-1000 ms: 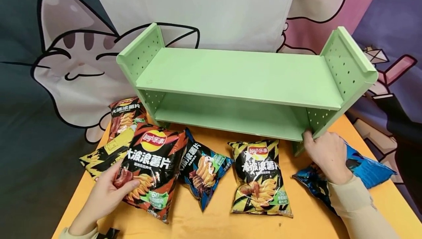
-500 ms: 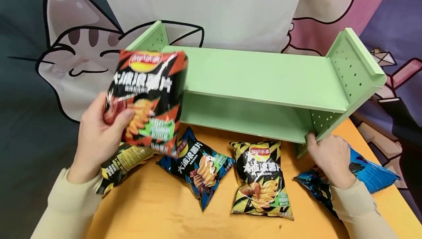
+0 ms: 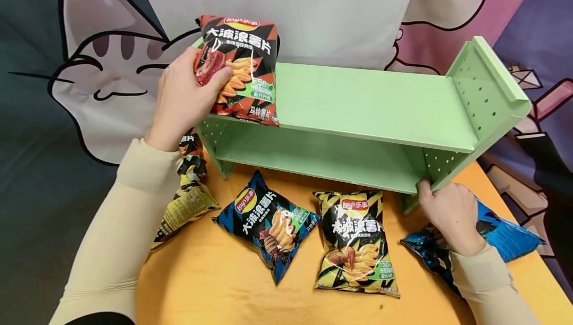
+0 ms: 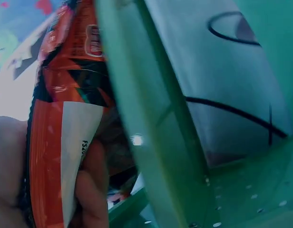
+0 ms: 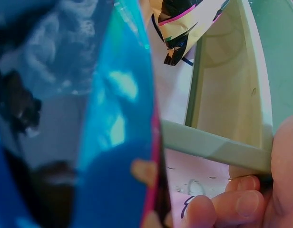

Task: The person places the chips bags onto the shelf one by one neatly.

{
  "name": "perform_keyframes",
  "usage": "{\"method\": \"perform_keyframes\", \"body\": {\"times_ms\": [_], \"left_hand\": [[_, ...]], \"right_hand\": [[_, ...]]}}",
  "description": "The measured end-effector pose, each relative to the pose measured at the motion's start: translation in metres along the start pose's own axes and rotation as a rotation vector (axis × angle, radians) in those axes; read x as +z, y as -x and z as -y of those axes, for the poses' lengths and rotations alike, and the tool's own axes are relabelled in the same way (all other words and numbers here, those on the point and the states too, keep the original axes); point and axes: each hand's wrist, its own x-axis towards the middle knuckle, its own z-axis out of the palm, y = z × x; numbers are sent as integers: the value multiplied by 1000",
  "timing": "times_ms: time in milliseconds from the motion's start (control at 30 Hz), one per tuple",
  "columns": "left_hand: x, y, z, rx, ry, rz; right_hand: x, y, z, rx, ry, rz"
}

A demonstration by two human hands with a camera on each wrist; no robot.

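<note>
Off beyond the left end of the green shelf (image 3: 340,106), a smiling cat (image 3: 116,81) is drawn on the backdrop cloth. By that same end of the shelf, low on the orange-yellow counter (image 3: 233,295), lie a dark bag (image 3: 192,153) and, nearer the person, a gold-and-black bag (image 3: 188,208), both partly hidden by the left sleeve (image 3: 118,225). Above them the left hand (image 3: 183,96) has the red-and-black chip bag (image 3: 248,78) up in front of the shelf's left end, its front turned towards the person; the grip pinches its left edge, thumb on the front, fingers behind. I can't tell whether the bag touches the shelf. In front of the shelf's middle a dark blue bag (image 3: 268,228) lies askew, with a yellow-and-black bag (image 3: 355,245) just beside it. At the shelf's lower right corner, the right hand (image 3: 452,215) has its grip curled round the edge. Right of that corner, partly under the arm, lies a bright blue bag (image 3: 506,233).
</note>
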Motion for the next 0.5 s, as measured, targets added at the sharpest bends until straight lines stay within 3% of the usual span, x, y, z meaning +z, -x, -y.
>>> {"method": "perform_keyframes", "body": {"times_ms": [100,200,300,500], "left_hand": [[9,-3,-2,44,-147,2],[12,-5,-8,86,-275,61],[14,-11,-15,97,-342,172],[11,-30,-23,6,-390,395]], "right_hand": [[-1,1,-2,7,4,7],[-1,1,-3,6,1,3],[-1,0,-4,9,0,-2],[0,-2,-3,9,-4,8]]}}
